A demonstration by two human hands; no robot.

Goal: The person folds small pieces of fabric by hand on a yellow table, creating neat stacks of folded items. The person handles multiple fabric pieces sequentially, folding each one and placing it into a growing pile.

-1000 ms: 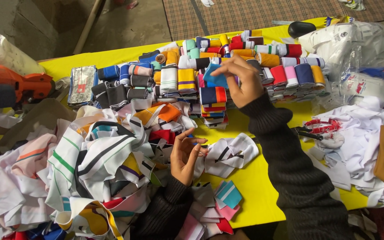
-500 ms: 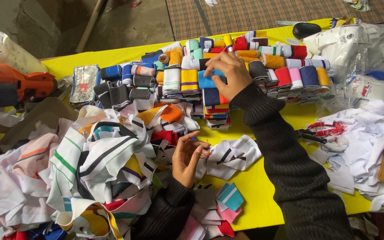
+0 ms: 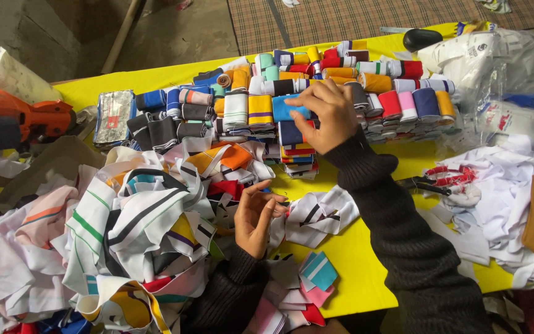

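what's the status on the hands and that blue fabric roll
Right hand gripping blue roll atop striped stack. Left hand open beside loose fabric pile. Nothing blocking.

Rolled strips [image 3: 316,93] lie behind the loose heap [image 3: 125,229]; scissors [image 3: 440,182] right.

The right hand [image 3: 327,114] presses a blue folded strip [image 3: 288,110] onto the stacked rolls [image 3: 397,102]; the left hand [image 3: 256,216] rests by scraps [image 3: 143,216].

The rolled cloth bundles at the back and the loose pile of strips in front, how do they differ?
The rolled cloth bundles are tightly rolled and set in neat rows; the loose pile is tangled and unfolded. The bundles are mostly bright solid colours; the pile is mostly white with stripes. The right hand touches the bundles; the left hand rests beside the pile. Both lie on the yellow table.
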